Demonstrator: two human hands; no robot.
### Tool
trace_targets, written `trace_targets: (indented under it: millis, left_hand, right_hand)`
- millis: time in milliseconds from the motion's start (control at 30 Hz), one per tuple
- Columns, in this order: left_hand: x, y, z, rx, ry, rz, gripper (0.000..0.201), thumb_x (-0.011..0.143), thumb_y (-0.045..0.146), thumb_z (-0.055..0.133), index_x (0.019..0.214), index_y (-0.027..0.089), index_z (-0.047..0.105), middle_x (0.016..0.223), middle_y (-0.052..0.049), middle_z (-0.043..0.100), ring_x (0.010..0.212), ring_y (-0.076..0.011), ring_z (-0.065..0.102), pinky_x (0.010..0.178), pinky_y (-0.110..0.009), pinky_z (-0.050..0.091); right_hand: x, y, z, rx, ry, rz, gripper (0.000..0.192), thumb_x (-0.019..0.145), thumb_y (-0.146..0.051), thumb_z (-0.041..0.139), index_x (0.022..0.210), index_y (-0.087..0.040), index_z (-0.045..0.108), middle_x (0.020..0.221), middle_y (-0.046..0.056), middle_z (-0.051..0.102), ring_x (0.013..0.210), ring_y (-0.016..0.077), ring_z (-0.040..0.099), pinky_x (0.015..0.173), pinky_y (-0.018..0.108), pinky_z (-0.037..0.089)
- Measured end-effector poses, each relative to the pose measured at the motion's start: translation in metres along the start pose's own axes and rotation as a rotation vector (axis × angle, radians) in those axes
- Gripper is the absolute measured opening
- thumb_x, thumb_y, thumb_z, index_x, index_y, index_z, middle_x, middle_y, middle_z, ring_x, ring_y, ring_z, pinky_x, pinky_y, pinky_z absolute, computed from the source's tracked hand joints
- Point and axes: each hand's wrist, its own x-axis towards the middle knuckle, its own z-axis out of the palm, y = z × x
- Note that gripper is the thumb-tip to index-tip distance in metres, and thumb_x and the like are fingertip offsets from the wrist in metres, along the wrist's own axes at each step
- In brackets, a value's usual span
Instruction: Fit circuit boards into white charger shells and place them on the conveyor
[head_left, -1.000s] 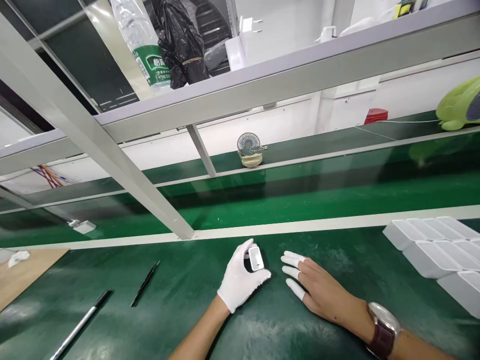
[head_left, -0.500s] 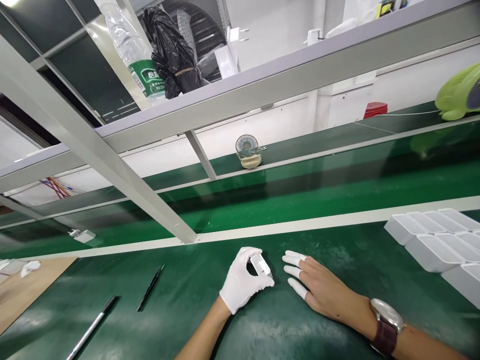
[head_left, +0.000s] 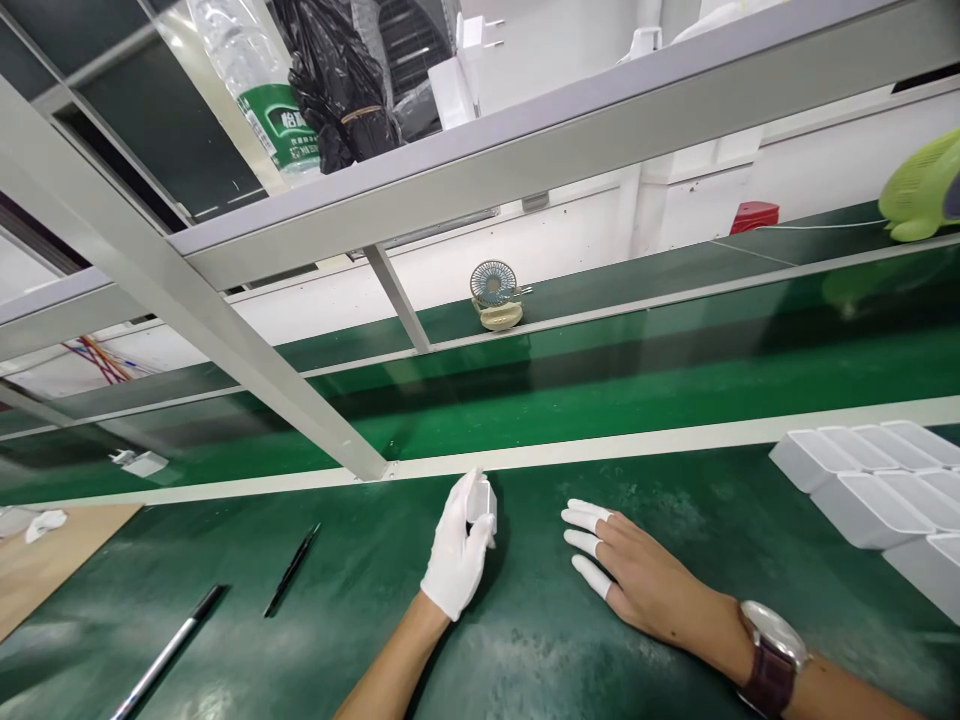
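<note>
My left hand, in a white glove, is closed around a small white plastic housing just above the green tabletop. Its fingers cover part of the piece. To the right, my right hand lies flat on the table with its fingers stretched out and nothing in them. White finger cots cover several fingertips of that hand, and a watch is on its wrist. The tabletop shows between the two hands.
White box-like housings stand in rows at the right. On the left lie a black pen, a silver marker-like tool and a brown board. A metal post slants down to the table's rear rail; a small fan stands beyond.
My left hand has moved left and slightly away from me, turning the white housing in its grip. My right hand has stayed almost still. The view has shifted slightly.
</note>
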Motion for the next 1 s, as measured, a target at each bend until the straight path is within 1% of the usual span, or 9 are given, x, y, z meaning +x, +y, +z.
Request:
trace_targets:
  millis: [133, 267, 367, 433, 667, 800, 867, 933, 1000]
  left_hand:
    - [0.000, -0.008, -0.001, -0.025, 0.054, 0.000, 0.057, 0.099, 0.046, 0.043, 0.149, 0.020, 0.036, 0.148, -0.016, 0.044, 0.110, -0.0292, 0.063, 0.081, -0.041, 0.059]
    - [-0.003, -0.015, 0.000, 0.028, 0.066, 0.014, 0.054, 0.101, 0.039, 0.042, 0.151, 0.022, 0.032, 0.152, -0.014, 0.042, 0.127, -0.0306, 0.053, 0.097, -0.045, 0.053]
    - [-0.004, -0.018, 0.000, 0.093, 0.069, 0.053, 0.052, 0.101, 0.036, 0.041, 0.151, 0.023, 0.032, 0.152, -0.012, 0.042, 0.137, -0.0289, 0.044, 0.112, -0.049, 0.041]
    - [-0.005, -0.019, 0.000, 0.121, 0.079, 0.065, 0.051, 0.101, 0.034, 0.040, 0.151, 0.023, 0.032, 0.152, -0.012, 0.042, 0.140, -0.0273, 0.042, 0.116, -0.050, 0.035]
    - [-0.006, -0.018, 0.000, 0.174, 0.099, 0.052, 0.053, 0.101, 0.032, 0.040, 0.152, 0.023, 0.030, 0.153, -0.013, 0.043, 0.141, -0.0273, 0.041, 0.116, -0.051, 0.036]
    - [-0.007, -0.014, 0.002, 0.288, 0.150, 0.048, 0.053, 0.100, 0.028, 0.043, 0.151, 0.023, 0.031, 0.151, -0.014, 0.044, 0.140, -0.0281, 0.042, 0.114, -0.053, 0.038]
    - [-0.008, -0.010, 0.001, 0.373, 0.239, 0.101, 0.055, 0.097, 0.025, 0.049, 0.149, 0.022, 0.033, 0.147, -0.015, 0.046, 0.137, -0.0294, 0.044, 0.111, -0.055, 0.040]
    - [-0.012, -0.004, 0.000, 0.426, 0.320, 0.235, 0.056, 0.092, 0.020, 0.056, 0.146, 0.022, 0.038, 0.140, -0.015, 0.051, 0.131, -0.0302, 0.048, 0.107, -0.054, 0.043]
    - [-0.018, 0.004, 0.002, 0.400, 0.275, 0.402, 0.053, 0.088, 0.014, 0.059, 0.139, 0.022, 0.045, 0.129, -0.014, 0.058, 0.120, -0.0282, 0.056, 0.101, -0.049, 0.048]
  right_hand:
    - [0.001, 0.000, -0.002, -0.009, -0.001, -0.022, 0.030, 0.099, -0.018, 0.048, 0.127, -0.015, 0.058, 0.131, 0.016, 0.062, 0.133, 0.0319, 0.051, 0.102, 0.051, 0.052]
    - [0.000, 0.000, -0.002, -0.017, 0.001, -0.033, 0.030, 0.099, -0.017, 0.048, 0.128, -0.015, 0.057, 0.130, 0.016, 0.062, 0.132, 0.0313, 0.052, 0.102, 0.050, 0.052]
    - [-0.001, 0.001, -0.001, -0.023, -0.004, -0.033, 0.029, 0.099, -0.017, 0.049, 0.127, -0.015, 0.058, 0.131, 0.016, 0.061, 0.134, 0.0306, 0.050, 0.104, 0.049, 0.051]
    - [-0.002, 0.001, -0.001, -0.028, -0.011, -0.032, 0.030, 0.099, -0.017, 0.049, 0.128, -0.015, 0.056, 0.132, 0.016, 0.061, 0.135, 0.0306, 0.049, 0.104, 0.050, 0.052]
    - [0.000, 0.000, -0.004, -0.043, -0.017, -0.045, 0.031, 0.100, -0.018, 0.047, 0.130, -0.015, 0.055, 0.131, 0.017, 0.061, 0.134, 0.0316, 0.050, 0.101, 0.052, 0.053]
    - [0.002, -0.001, -0.006, -0.029, 0.019, -0.061, 0.034, 0.099, -0.016, 0.048, 0.132, -0.016, 0.055, 0.129, 0.016, 0.063, 0.131, 0.0323, 0.053, 0.098, 0.051, 0.055]
    - [0.002, -0.001, -0.006, -0.025, 0.022, -0.058, 0.035, 0.099, -0.016, 0.048, 0.133, -0.016, 0.055, 0.130, 0.016, 0.063, 0.131, 0.0322, 0.053, 0.098, 0.051, 0.055]
    - [0.002, -0.001, -0.006, -0.026, 0.016, -0.052, 0.035, 0.098, -0.016, 0.048, 0.133, -0.015, 0.055, 0.131, 0.017, 0.062, 0.132, 0.0318, 0.053, 0.099, 0.050, 0.055]
    - [0.002, -0.001, -0.006, -0.036, 0.008, -0.052, 0.035, 0.098, -0.016, 0.049, 0.133, -0.015, 0.055, 0.132, 0.017, 0.062, 0.133, 0.0316, 0.051, 0.100, 0.049, 0.055]
